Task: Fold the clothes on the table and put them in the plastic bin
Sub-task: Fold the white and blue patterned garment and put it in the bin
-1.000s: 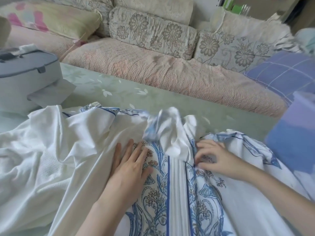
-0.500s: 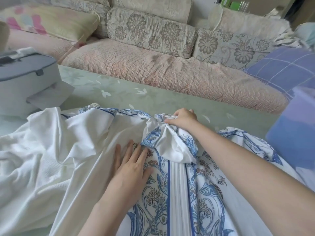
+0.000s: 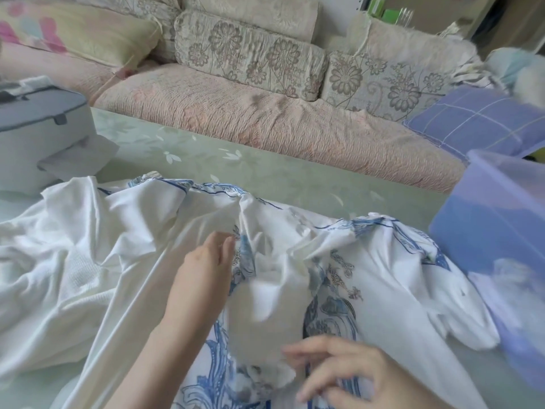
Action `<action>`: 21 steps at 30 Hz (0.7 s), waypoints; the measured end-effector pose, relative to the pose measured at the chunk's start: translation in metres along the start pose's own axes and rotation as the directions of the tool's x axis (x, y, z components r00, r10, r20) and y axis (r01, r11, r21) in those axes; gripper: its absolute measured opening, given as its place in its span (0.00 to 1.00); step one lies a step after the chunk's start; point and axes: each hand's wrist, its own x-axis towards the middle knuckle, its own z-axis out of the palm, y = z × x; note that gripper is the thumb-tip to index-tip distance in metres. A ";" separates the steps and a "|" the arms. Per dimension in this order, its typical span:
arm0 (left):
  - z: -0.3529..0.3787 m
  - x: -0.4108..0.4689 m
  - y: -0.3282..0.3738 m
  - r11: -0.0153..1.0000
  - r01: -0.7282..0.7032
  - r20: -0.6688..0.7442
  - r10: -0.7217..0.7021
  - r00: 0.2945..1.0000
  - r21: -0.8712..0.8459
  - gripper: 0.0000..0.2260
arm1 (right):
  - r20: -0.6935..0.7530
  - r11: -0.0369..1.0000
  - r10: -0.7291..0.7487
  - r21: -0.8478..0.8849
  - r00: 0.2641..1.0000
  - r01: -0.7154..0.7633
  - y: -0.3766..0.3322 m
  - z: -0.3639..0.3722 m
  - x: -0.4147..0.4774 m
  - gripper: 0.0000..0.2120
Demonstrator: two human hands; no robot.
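The green table (image 3: 265,172) carries everything. Just left of the plastic bin (image 3: 486,231), touching its wall, sprawls the blue-patterned garment (image 3: 368,276), unfolded and rumpled, with plain white clothes (image 3: 59,261) farther left. The cloth looks thin, light and limp, and likely to slide on the smooth top, so it is best taken by a hem or seam edge rather than the middle. The left hand (image 3: 203,270), farther from the bin, rests on it with straight fingers, holding nothing. The right hand (image 3: 348,370), nearer the bin, is blurred; whether it pinches cloth cannot be told.
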 end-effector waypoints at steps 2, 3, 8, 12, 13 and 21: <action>0.004 -0.003 0.004 0.996 0.060 0.077 -0.065 0.995 0.071 0.14 | -0.275 0.996 0.076 0.066 0.958 -0.060 0.010 -0.001 -0.007 0.14; 0.006 -0.006 0.007 0.990 0.101 0.106 -0.111 0.988 0.100 0.17 | -0.429 0.986 0.160 0.118 0.889 -0.120 0.017 -0.003 -0.007 0.13; 0.005 -0.018 0.016 0.881 0.113 0.174 -0.214 0.961 0.460 0.24 | -0.584 0.917 0.398 0.243 0.708 -0.315 0.027 0.000 0.011 0.02; 0.004 -0.019 0.025 0.969 0.223 0.473 -0.246 0.846 0.106 0.14 | -0.454 0.868 0.479 0.370 0.751 -0.330 0.014 0.010 0.027 0.23; 0.007 -0.023 0.030 0.943 0.329 0.573 -0.244 0.782 -0.048 0.13 | -0.421 0.842 0.500 0.440 0.757 -0.312 0.012 0.013 0.030 0.27; 0.019 -0.038 0.027 0.989 0.143 0.513 -0.142 0.847 0.038 0.11 | -0.390 0.710 0.495 0.697 0.776 -0.103 0.011 0.027 0.024 0.07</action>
